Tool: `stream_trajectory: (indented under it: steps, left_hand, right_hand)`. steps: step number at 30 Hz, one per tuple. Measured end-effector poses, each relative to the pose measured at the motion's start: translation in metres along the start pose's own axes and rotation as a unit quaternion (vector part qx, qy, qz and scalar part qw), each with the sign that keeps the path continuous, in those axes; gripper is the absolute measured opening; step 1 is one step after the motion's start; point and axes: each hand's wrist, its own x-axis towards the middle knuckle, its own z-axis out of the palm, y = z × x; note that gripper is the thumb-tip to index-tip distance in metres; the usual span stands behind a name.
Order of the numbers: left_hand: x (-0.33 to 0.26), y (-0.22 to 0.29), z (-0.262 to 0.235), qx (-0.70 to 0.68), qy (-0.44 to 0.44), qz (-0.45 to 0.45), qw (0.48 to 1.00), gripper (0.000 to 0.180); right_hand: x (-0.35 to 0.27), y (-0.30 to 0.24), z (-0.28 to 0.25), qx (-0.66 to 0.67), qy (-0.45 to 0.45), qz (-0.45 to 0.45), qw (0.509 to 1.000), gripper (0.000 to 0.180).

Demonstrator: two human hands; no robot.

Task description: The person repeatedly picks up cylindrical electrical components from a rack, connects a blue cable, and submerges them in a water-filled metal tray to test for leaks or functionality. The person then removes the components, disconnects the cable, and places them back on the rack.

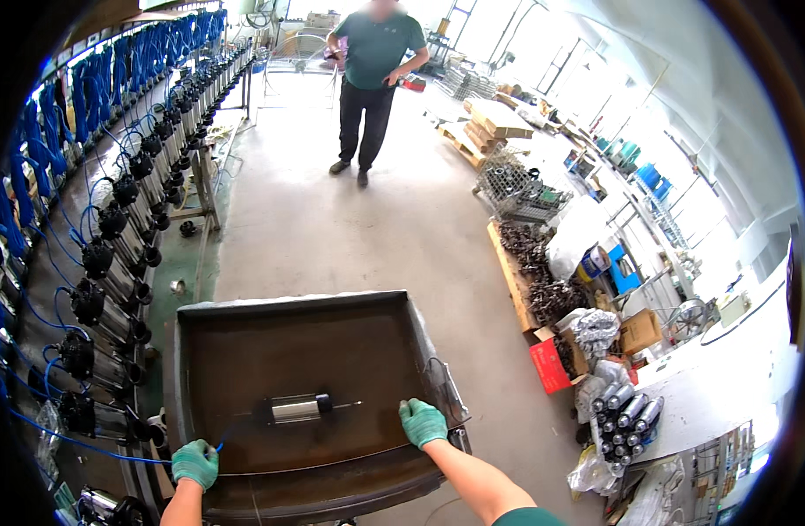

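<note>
A dark rectangular tank [293, 307] stands in front of me, holding brownish liquid. In it lies a steel cylinder with black ends, like a submersible pump motor [295, 409], with a thin shaft pointing right. My left hand [195, 464], in a green glove, is closed around a blue cable [122, 454] at the tank's near left. A short blue end sticks up beside the thumb, toward the motor. My right hand [423, 422], also gloved, is curled over the tank's right part, right of the shaft tip; what its fingers hold, if anything, is hidden.
Along the left, a rack carries rows of steel motors [113, 311] with black tops and hanging blue cables [43, 149]. A person [376, 61] stands beyond the tank. On the right are a red box [550, 366], metal parts [556, 300], stacked steel cylinders [626, 425] and a white table [727, 368].
</note>
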Motion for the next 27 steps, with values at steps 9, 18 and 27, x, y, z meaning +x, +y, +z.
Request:
stream_trajectory:
  steps: [9,18,27]
  left_hand:
    - [0.0,0.001,-0.001,-0.004,0.016,0.016,1.0,0.022]
    - [0.002,0.0,-0.002,-0.004,0.0,0.017,1.0,0.026]
    - [0.0,0.0,-0.004,0.003,0.001,0.017,1.0,0.025]
  right_hand:
    - [0.003,0.005,0.008,0.014,0.019,-0.002,1.0,0.044]
    - [0.002,-0.002,0.0,-0.003,-0.005,0.012,1.0,0.044]
    - [-0.001,-0.007,-0.003,0.0,-0.006,0.016,1.0,0.042]
